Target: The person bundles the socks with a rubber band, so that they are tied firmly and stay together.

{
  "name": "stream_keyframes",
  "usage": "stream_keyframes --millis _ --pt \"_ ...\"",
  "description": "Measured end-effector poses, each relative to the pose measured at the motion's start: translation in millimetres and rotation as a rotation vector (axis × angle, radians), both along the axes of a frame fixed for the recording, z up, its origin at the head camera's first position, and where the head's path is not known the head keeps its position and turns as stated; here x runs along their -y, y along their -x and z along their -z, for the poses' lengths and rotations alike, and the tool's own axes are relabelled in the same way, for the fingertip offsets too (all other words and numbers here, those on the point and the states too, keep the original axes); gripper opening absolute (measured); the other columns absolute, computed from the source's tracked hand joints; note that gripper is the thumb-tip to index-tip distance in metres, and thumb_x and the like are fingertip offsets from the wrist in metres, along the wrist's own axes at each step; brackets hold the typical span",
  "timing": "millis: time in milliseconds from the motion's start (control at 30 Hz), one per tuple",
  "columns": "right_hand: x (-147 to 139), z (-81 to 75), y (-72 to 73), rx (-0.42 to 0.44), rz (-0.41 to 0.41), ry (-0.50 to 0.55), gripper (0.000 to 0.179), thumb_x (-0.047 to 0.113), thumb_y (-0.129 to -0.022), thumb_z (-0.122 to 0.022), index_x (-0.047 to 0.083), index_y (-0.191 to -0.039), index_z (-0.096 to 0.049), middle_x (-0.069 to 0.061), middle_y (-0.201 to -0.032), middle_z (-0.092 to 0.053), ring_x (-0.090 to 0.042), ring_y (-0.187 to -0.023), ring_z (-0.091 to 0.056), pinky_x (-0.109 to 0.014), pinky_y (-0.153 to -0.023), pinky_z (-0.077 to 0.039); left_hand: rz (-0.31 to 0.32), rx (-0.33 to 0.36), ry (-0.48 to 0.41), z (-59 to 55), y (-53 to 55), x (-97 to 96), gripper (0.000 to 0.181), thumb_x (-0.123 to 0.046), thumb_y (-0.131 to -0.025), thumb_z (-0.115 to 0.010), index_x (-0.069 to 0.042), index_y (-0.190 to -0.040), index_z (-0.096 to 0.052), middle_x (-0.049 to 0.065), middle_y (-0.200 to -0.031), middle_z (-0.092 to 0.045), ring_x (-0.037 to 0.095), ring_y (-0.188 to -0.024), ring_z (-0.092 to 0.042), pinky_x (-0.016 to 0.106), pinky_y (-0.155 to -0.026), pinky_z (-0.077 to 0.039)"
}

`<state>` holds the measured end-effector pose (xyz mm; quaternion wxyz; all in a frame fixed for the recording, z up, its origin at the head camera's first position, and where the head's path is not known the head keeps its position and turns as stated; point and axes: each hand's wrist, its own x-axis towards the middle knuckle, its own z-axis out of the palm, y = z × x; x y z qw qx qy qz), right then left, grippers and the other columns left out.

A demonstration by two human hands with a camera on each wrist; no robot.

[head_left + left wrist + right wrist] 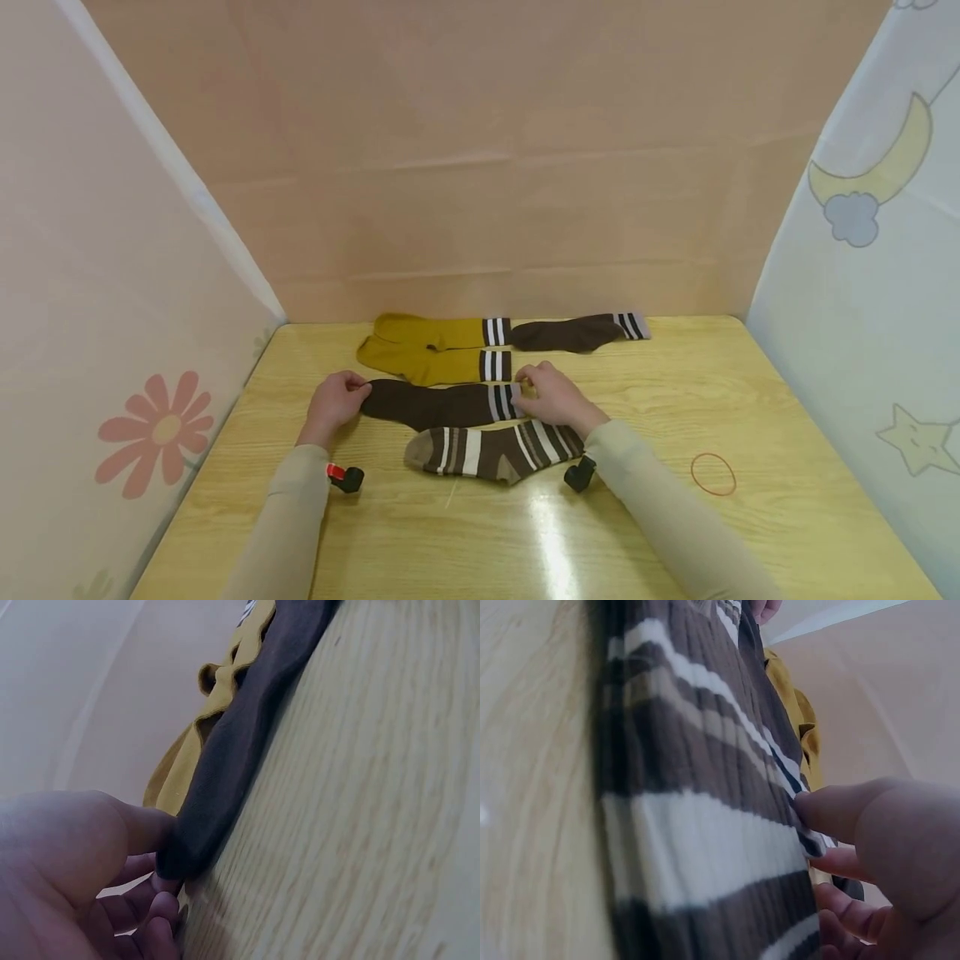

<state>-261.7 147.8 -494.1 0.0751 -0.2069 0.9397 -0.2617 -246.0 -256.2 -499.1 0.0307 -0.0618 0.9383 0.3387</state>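
Observation:
A dark brown sock (442, 406) with a striped pale cuff lies stretched sideways between both hands. My left hand (332, 406) pinches its toe; in the left wrist view the thumb lies over the toe (187, 851) with fingers beneath. At the other end my right hand (552, 397) pinches the cuff between thumb and forefinger. Just in front lies a striped brown, white and tan sock (495, 452), its cuff end partly under the right hand and wrist. It fills much of the right wrist view and hides most of the brown sock there.
Behind the held sock lie two mustard socks, one farther back (450, 332) and one nearer (427, 365). Another brown sock (566, 334) extends to their right. A red rubber band (713, 474) rests on the wooden table (750, 400) at right. Fabric walls enclose the back and sides.

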Motion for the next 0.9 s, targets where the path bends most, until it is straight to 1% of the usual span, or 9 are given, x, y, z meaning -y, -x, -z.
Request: stream_keyframes --millis 133,267,467,600,733,900 --pt "0.9 2.4 -1.0 -0.019 0.015 -0.013 0.039 0.032 -0.097 -0.075 0.009 -0.127 -0.066 -0.012 -0.113 -0.060 -0.026 -0.098 -0.059 -0.048 -0.088 -0.052 -0.002 0.004 -0.007 -0.2 -0.2 -1.0 0.025 -0.022 -0.104 -0.064 0.000 -0.113 -0.071 0.018 -0.107 -0.070 0.035 -0.098 -0.063 0.052 -0.091 -0.050" --pt "1.9 5.0 -0.2 -0.030 0.017 -0.009 0.032 0.031 -0.097 -0.076 0.011 -0.120 -0.067 -0.009 -0.109 -0.061 -0.024 -0.096 -0.058 -0.047 -0.085 -0.052 -0.010 0.006 -0.016 -0.7 -1.3 -1.3 0.026 -0.022 -0.104 -0.064 0.002 -0.114 -0.070 0.019 -0.108 -0.070 0.035 -0.098 -0.063 0.052 -0.091 -0.050" --pt "4.1 1.5 0.1 -0.024 0.018 -0.001 0.022 0.027 -0.096 -0.078 0.012 -0.108 -0.068 -0.005 -0.101 -0.063 -0.021 -0.091 -0.057 -0.044 -0.083 -0.051 -0.012 0.001 -0.031 -0.2 -2.3 -0.2 0.025 -0.021 -0.104 -0.064 0.002 -0.112 -0.070 0.019 -0.108 -0.070 0.035 -0.098 -0.063 0.052 -0.091 -0.050" --pt "5.2 -0.9 -0.2 0.003 0.022 0.035 0.016 0.021 -0.095 -0.079 0.012 -0.103 -0.068 0.002 -0.091 -0.067 -0.017 -0.082 -0.060 -0.041 -0.078 -0.051 0.004 -0.004 -0.041 0.8 -1.7 1.8 0.024 -0.021 -0.104 -0.064 0.001 -0.111 -0.070 0.019 -0.109 -0.070 0.036 -0.099 -0.063 0.052 -0.091 -0.050" --pt "3.5 1.0 -0.2 0.041 0.029 0.084 0.015 0.017 -0.095 -0.078 0.013 -0.100 -0.065 0.007 -0.083 -0.069 -0.012 -0.074 -0.062 -0.038 -0.075 -0.052 0.013 0.009 -0.060 0.0 -2.6 2.4 0.024 -0.021 -0.105 -0.064 0.002 -0.112 -0.070 0.020 -0.111 -0.069 0.036 -0.100 -0.061 0.051 -0.092 -0.050" --pt "0.4 2.7 1.0 0.049 0.040 0.119 0.014 0.017 -0.096 -0.077 0.014 -0.097 -0.063 0.006 -0.083 -0.068 -0.012 -0.073 -0.062 -0.037 -0.075 -0.052 0.013 0.024 -0.083 -2.1 -4.9 2.2 0.025 -0.020 -0.106 -0.063 0.002 -0.113 -0.069 0.020 -0.111 -0.068 0.035 -0.099 -0.060 0.050 -0.090 -0.050"
